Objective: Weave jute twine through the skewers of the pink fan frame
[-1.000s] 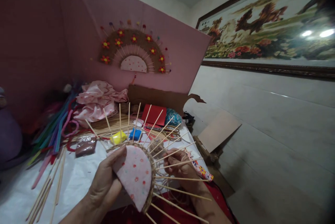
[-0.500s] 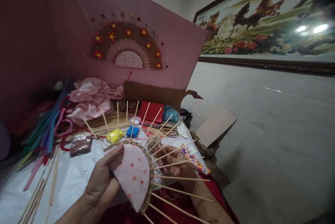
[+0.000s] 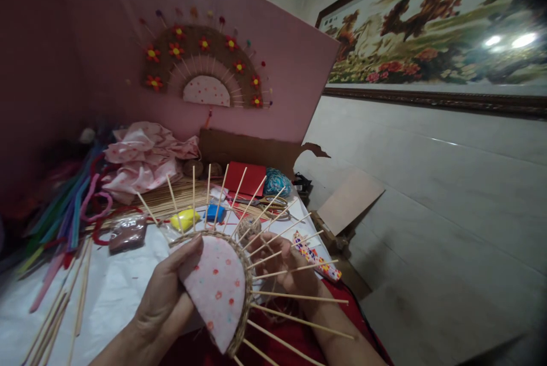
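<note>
My left hand (image 3: pixel 168 283) grips a half-circle fan piece (image 3: pixel 217 286) by its straight edge, thumb on its pale pink, red-dotted cloth face. Brown twine is woven along the curved rim, and thin wooden sticks (image 3: pixel 301 297) spread out from it like rays. Behind the sticks on the right, my right hand (image 3: pixel 290 269) has its fingers curled in around the twine, partly hidden by the sticks. At its fingertips is a small ball of twine (image 3: pixel 248 228). Loose twine loops hang below that hand.
On the white-covered table lie yellow (image 3: pixel 184 219) and blue clay packs (image 3: pixel 215 213), a brown pack (image 3: pixel 127 234), scissors (image 3: pixel 277 206), blue yarn (image 3: pixel 277 182), pink cloth (image 3: pixel 145 155) and loose sticks (image 3: pixel 53 320). A finished fan (image 3: pixel 205 64) hangs on the pink board behind.
My right hand has shifted slightly right and up behind the sticks, its fingers less bunched at the twine ball. The left hand keeps its hold. The view has shifted a little.
</note>
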Available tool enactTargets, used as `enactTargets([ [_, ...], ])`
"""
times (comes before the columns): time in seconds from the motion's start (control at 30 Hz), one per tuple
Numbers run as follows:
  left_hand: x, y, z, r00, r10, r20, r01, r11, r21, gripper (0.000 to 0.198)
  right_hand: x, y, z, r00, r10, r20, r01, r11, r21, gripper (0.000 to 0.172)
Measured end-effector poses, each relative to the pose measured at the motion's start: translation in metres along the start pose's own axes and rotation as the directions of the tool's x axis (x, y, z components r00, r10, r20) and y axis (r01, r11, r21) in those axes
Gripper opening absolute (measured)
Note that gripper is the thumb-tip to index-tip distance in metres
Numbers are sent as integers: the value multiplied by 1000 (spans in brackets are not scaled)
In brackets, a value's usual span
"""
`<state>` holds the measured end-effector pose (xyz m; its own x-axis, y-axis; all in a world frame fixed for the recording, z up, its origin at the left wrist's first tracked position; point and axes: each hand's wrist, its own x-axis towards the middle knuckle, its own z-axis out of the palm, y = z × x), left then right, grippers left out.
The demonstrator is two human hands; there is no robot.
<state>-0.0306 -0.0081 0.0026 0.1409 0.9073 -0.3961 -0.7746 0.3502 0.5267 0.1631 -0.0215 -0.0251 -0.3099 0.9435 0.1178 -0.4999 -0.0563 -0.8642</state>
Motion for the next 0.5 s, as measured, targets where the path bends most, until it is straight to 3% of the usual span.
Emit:
enactTargets([
  [0.2,2,-2,-1,1000,7,-4,-7,1000,13,9,1,0,-1,997,51,-51,-52,998,-22,52],
  [0.37,3,-1,-1,998,48,-43,-47,998,30,8,6,0,-3,996,55,-74,-56,998,-9,36],
  [0.5,2,6,1,993,110,-42,-102,980,169,8,6,-3,1,990,37,-133,-39,999,-10,26],
])
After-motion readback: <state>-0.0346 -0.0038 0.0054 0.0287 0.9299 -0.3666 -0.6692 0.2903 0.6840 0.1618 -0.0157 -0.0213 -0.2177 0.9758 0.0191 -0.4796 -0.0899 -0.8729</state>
